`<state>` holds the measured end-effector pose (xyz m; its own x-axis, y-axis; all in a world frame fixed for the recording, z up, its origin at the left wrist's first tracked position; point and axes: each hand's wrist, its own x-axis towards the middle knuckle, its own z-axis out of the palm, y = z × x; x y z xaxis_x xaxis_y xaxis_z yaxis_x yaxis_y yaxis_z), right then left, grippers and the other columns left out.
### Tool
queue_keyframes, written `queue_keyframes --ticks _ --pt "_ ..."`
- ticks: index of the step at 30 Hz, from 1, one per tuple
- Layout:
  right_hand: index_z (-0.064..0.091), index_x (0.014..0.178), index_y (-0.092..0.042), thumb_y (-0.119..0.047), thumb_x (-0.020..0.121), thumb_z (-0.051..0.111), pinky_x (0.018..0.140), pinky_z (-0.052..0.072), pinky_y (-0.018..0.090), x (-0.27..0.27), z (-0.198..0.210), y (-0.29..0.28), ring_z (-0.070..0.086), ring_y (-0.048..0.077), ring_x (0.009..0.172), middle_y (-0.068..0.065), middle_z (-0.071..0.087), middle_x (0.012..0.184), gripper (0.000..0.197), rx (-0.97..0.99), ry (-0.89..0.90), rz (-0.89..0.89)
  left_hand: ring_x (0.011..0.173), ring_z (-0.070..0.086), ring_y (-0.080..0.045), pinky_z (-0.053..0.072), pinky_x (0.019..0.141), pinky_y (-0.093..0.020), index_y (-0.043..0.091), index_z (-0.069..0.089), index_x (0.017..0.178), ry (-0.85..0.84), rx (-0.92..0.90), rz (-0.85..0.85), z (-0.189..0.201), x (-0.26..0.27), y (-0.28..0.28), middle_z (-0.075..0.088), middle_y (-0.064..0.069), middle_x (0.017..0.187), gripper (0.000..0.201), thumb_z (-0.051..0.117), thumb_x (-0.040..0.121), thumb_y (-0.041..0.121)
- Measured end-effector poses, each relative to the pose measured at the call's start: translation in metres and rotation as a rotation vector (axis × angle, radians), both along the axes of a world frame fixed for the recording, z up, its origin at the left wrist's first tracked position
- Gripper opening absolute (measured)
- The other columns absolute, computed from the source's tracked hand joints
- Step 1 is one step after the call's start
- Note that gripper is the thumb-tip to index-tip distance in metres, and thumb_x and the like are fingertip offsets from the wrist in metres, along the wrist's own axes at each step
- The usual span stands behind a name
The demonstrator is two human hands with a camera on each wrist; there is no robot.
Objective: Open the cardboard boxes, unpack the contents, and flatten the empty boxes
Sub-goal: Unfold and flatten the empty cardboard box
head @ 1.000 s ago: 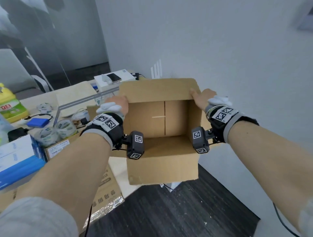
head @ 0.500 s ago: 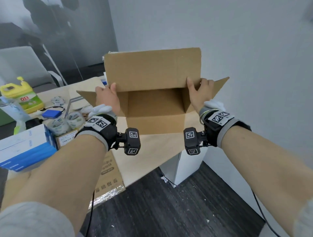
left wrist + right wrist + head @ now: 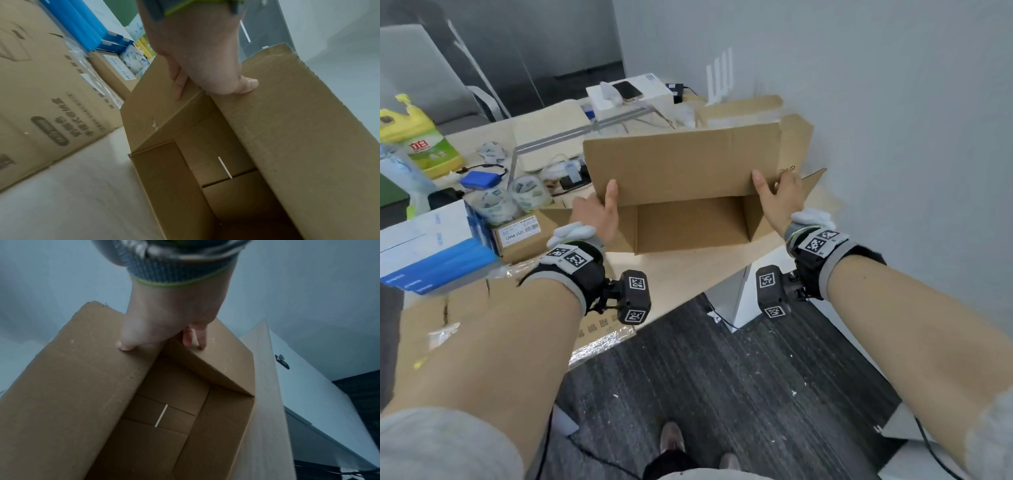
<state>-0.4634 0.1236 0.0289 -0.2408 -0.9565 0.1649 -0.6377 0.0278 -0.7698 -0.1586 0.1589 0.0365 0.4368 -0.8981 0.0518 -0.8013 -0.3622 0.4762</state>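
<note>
An empty brown cardboard box (image 3: 688, 168) lies on its side at the table's near right corner, its open mouth facing me. My left hand (image 3: 595, 212) grips its left upper corner, thumb on the top panel, fingers on the side flap (image 3: 156, 95). My right hand (image 3: 779, 202) grips the right upper corner the same way, thumb on the top panel (image 3: 82, 378). Inside, the bottom flaps (image 3: 164, 417) meet with a thin slit of light showing between them. Nothing is in the box.
A large printed carton (image 3: 41, 97) stands at the left. A small labelled box (image 3: 524, 234), tape rolls (image 3: 530, 192), blue packs (image 3: 431, 260), a yellow bottle (image 3: 417, 140) and a white box with a phone (image 3: 626, 92) crowd the table (image 3: 688, 270). The wall is close on the right.
The box has come down from mid-air and tipped onto its side on the table's corner. Both hands kept their hold on its upper corners and moved down with it.
</note>
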Motion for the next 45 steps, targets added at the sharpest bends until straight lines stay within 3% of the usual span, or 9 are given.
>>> queue_keyframes --ticks 5,10,19,25,30,35,38,41,45 --pt "0.050 0.113 -0.001 -0.067 0.091 0.035 0.087 0.038 0.038 -0.006 -0.026 0.014 0.050 0.030 0.100 0.014 0.050 0.115 0.071 0.201 0.111 0.047 0.111 0.052 -0.043 0.036 0.103 -0.047 -0.001 0.059 0.121 0.047 0.107 -0.042 -0.027 0.006 0.006 0.054 -0.030 0.122 0.092 0.011 0.090 0.072" --pt "0.059 0.083 -0.010 -0.086 0.078 0.016 0.070 0.044 0.036 -0.013 -0.020 0.014 0.058 0.028 0.075 0.008 0.061 0.080 0.087 0.327 0.227 0.092 0.087 0.056 -0.038 0.041 0.086 -0.044 -0.005 0.064 0.091 0.053 0.089 -0.038 -0.030 0.007 0.012 0.061 -0.029 0.100 0.097 0.008 0.087 0.075" --pt "0.063 0.084 -0.005 -0.088 0.074 0.028 0.050 0.054 0.029 -0.012 -0.022 0.043 0.064 0.023 0.049 0.013 0.069 0.074 0.091 0.528 0.231 0.211 0.117 0.052 -0.041 0.029 0.105 -0.042 -0.009 0.062 0.110 0.105 0.099 0.040 -0.038 0.002 0.038 0.057 -0.030 0.124 0.100 0.013 0.084 0.074" --pt "0.052 0.117 -0.008 -0.081 0.082 0.030 0.064 0.043 0.031 -0.007 0.025 0.025 0.060 0.028 0.086 0.010 0.062 0.107 0.084 0.179 0.471 0.039 0.091 0.061 -0.039 0.038 0.077 -0.039 -0.009 0.064 0.091 0.025 0.134 0.061 -0.047 0.011 0.030 0.056 -0.024 0.082 0.090 0.021 0.091 0.070" --pt "0.037 0.141 -0.017 -0.066 0.083 0.052 0.100 0.033 0.043 0.035 0.031 -0.013 0.042 0.031 0.126 0.009 0.043 0.141 0.077 0.118 0.651 0.249 0.097 0.060 -0.041 0.044 0.083 -0.043 -0.008 0.062 0.100 0.071 0.132 0.005 -0.059 0.032 0.038 0.064 -0.028 0.101 0.087 0.024 0.091 0.070" --pt "0.038 0.142 -0.017 -0.071 0.081 0.052 0.095 0.039 0.035 0.056 0.023 -0.031 0.048 0.031 0.125 0.012 0.048 0.142 0.083 0.355 0.605 0.435 0.093 0.061 -0.040 0.043 0.080 -0.040 -0.009 0.063 0.096 0.147 0.094 0.004 -0.054 0.033 0.038 0.064 -0.028 0.097 0.121 0.000 0.055 0.086" --pt "0.058 0.120 -0.023 -0.075 0.078 0.050 0.079 0.040 0.031 0.061 0.018 -0.029 0.058 0.028 0.109 0.007 0.063 0.123 0.068 0.319 0.718 0.475 0.084 0.062 -0.039 0.047 0.083 -0.042 -0.007 0.064 0.081 0.201 0.019 -0.018 -0.071 0.044 0.024 0.065 -0.027 0.092 0.123 -0.003 0.061 0.095" --pt "0.051 0.134 -0.029 -0.071 0.077 0.056 0.086 0.043 0.031 0.064 0.011 -0.022 0.057 0.025 0.113 0.002 0.062 0.127 0.070 0.221 0.671 0.504 0.083 0.060 -0.042 0.047 0.084 -0.049 0.000 0.059 0.073 0.206 0.065 -0.032 -0.080 0.055 0.013 0.061 -0.030 0.094 0.115 -0.004 0.062 0.095" --pt "0.041 0.141 -0.037 -0.068 0.077 0.059 0.090 0.045 0.033 0.070 0.010 -0.007 0.053 0.024 0.120 -0.001 0.057 0.133 0.074 0.138 0.667 0.544 0.091 0.060 -0.039 0.041 0.078 -0.040 -0.007 0.062 0.096 0.224 0.054 -0.026 -0.066 0.050 0.023 0.063 -0.027 0.102 0.096 0.015 0.087 0.075"
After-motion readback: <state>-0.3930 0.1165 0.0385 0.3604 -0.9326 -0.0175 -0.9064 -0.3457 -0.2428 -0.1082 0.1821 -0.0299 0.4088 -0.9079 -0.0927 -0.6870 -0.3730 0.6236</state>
